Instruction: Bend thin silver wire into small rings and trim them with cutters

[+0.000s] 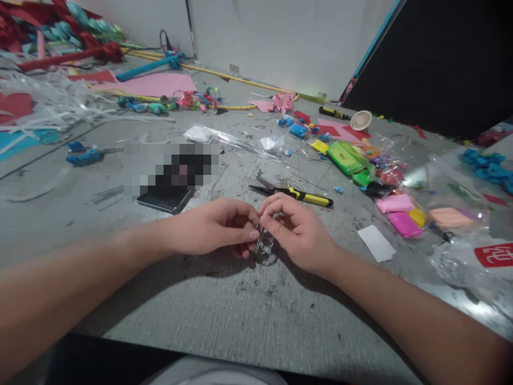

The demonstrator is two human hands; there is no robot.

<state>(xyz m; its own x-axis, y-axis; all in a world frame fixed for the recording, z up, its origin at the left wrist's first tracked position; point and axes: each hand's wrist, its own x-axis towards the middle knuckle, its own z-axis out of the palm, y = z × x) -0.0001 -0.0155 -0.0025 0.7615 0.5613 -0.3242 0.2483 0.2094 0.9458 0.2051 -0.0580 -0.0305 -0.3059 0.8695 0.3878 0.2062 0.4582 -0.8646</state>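
Note:
Close together over the middle of the table, my left hand (224, 227) and my right hand (294, 227) both pinch a small bent piece of thin shiny wire (264, 243). Its loops hang between the fingertips, partly hidden by them. Thumb and forefinger are closed on each hand. Just beyond my right hand lies a pair of black-and-yellow handled pliers (308, 197), with dark jaws pointing left. A dark phone (166, 198), partly blurred out, rests beyond my left wrist.
Straight shiny wires (236, 141) lie farther back beside a white lump (198, 133). On the right are bright clay packets (348, 160), a white card (377, 243) and a clear plastic bottle (457, 262). Coloured paper and craft pieces (152, 83) spread along the back left.

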